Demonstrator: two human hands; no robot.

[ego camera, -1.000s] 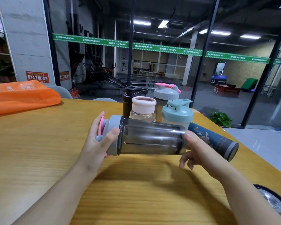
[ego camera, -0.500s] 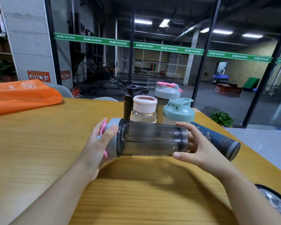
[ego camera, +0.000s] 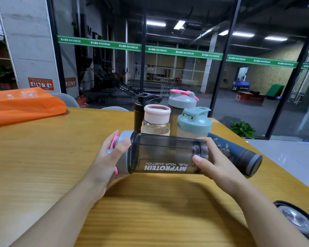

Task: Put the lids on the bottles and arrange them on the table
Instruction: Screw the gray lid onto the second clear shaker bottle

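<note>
Both hands hold a smoky transparent plastic shaker bottle (ego camera: 165,154) sideways above the wooden table (ego camera: 43,166): the left hand (ego camera: 109,157) has its fingers curled round the grey-and-pink lid (ego camera: 122,152), the right hand (ego camera: 214,163) grips the base. Four capped bottles (ego camera: 182,113) stand just behind.

both forearms reach forward. the left hand (ego camera: 108,158) grips with curled fingers (ego camera: 122,145). the right hand (ego camera: 217,164) cups likewise.
</note>
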